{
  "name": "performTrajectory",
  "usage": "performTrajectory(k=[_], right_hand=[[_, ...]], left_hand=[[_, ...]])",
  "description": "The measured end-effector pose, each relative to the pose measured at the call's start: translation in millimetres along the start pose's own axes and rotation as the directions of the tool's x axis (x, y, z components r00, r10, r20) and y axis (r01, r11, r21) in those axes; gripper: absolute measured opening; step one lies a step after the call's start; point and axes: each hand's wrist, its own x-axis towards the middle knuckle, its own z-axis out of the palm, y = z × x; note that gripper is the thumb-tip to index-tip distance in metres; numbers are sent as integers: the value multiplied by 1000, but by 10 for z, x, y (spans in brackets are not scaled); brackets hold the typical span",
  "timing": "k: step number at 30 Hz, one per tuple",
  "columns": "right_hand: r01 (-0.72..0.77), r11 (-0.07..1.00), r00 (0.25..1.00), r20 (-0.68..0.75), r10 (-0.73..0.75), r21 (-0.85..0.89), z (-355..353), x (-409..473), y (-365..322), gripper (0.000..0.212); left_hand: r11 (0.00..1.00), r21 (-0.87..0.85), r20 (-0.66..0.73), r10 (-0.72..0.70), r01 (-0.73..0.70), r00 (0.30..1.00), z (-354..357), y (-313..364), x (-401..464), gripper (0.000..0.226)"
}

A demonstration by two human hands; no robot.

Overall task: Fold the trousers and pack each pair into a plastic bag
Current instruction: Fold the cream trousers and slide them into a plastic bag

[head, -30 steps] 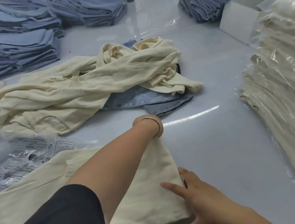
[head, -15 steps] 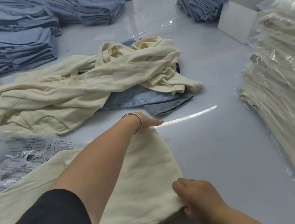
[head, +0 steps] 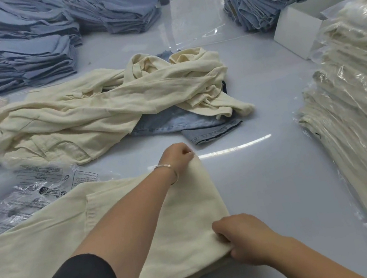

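Cream cotton, matte and finely woven: the trousers (head: 56, 240) lie flat across the near side of the table (head: 270, 185), their leg end a squared edge pointing right. The left hand (head: 177, 157), a thin bracelet (head: 170, 172) on its wrist, pinches the far corner of that edge with curled fingers. The right hand (head: 240, 238) grips the near corner, fingers curled over the cloth and thumb tucked under the layers. Half a second ago the left fingers lay flatter along the far corner and the right hand sat a little farther off the hem; now both are closed on it. A second ago the right hand was spread flat beside the cloth.

Left of the trousers lie crinkled clear bags (head: 18, 200) with printed labels. Beyond, a rumpled cream heap (head: 99, 109) lies twisted over a pale denim pair (head: 182, 124). Neat blue denim stacks (head: 14, 60) line the far edge. On the right, bagged cream pairs (head: 357, 122) form a glossy, slumping pile beside a white box (head: 295, 30). None of these has moved.
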Motion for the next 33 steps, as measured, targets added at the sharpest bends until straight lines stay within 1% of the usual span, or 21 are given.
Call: performTrajectory(k=[3, 5, 8, 10, 12, 14, 15, 16, 17, 18, 19, 20, 22, 23, 24, 25, 27, 30, 31, 32, 33], right_hand=[[-35, 999, 999, -4, 35, -23, 18, -2, -49, 21], [-61, 996, 998, 11, 62, -66, 5, -30, -96, 23], [-57, 989, 998, -16, 56, -139, 27, -86, -174, 29], [-57, 986, 998, -30, 53, -157, 43, -111, -205, 36], [-53, 981, 999, -1, 54, -185, 37, -147, -217, 40], [-28, 979, 997, 70, 43, -200, -12, -195, -226, 32], [-21, 982, 995, 88, 38, -188, -54, -201, -232, 22], [-20, 986, 996, 80, 34, -168, -115, -194, -248, 14], [-32, 989, 998, 40, 38, -144, -160, -169, -259, 18], [-45, 992, 999, -27, 42, -119, -193, -126, -269, 26], [-48, 994, 993, -111, 37, -99, -196, -58, -283, 33], [-28, 996, 981, -192, 11, -87, -182, 16, -310, 40], [54, 997, 960, -272, -66, -52, -113, 190, -424, 49], [102, 994, 958, -263, -111, -48, -49, 278, -502, 52], [150, 987, 958, -235, -161, -62, 20, 389, -615, 53], [161, 983, 963, -206, -175, -83, 75, 443, -641, 52], [167, 977, 959, -207, -191, -131, 148, 588, -790, 44], [132, 985, 930, -331, -161, -108, 122, 783, -1048, 26], [155, 984, 919, -351, -177, -90, 124, 846, -1152, 25], [196, 978, 909, -361, -209, -74, 133, 910, -1271, 26], [235, 970, 900, -363, -242, -63, 150, 974, -1407, 29]], left_hand=[[988, 153, 38, 21, -27, 999, -231, -329, -139, 45], [978, 207, 79, -31, 14, 996, -451, -573, -215, 52], [946, 324, 102, -62, 26, 993, -662, -797, -317, 41], [934, 357, 60, -52, 27, 997, -675, -844, -338, 36], [897, 440, -1, -40, 37, 999, -624, -822, -373, 29], [819, 571, -101, -5, 62, 995, -534, -806, -443, 22], [789, 605, -168, -4, 106, 986, -484, -807, -518, 27], [790, 593, -246, -11, 159, 969, -437, -820, -626, 34], [806, 558, -314, -12, 195, 949, -387, -851, -766, 39], [821, 540, -344, 12, 188, 939, -341, -916, -933, 45], [821, 553, -307, 40, 144, 951, -298, -1015, -1117, 51], [808, 583, -221, 58, 84, 974, -253, -1144, -1317, 58], [779, 627, -50, 47, -5, 998, -238, -1393, -1723, 68], [766, 642, -6, 42, -28, 999, -281, -1512, -1875, 72], [750, 660, 5, 32, -27, 999, -368, -1657, -2016, 74], [732, 681, 1, 36, -27, 999, -438, -1710, -2060, 69], [719, 695, -49, 18, 21, 999, -648, -1875, -2197, 54], [716, 687, -119, -58, 124, 991, -942, -2185, -2471, 43], [730, 657, -177, -91, 186, 980, -1017, -2313, -2616, 41], [763, 591, -271, -117, 261, 955, -1089, -2432, -2782, 44], [797, 497, -381, -154, 343, 911, -1167, -2569, -2962, 50]])
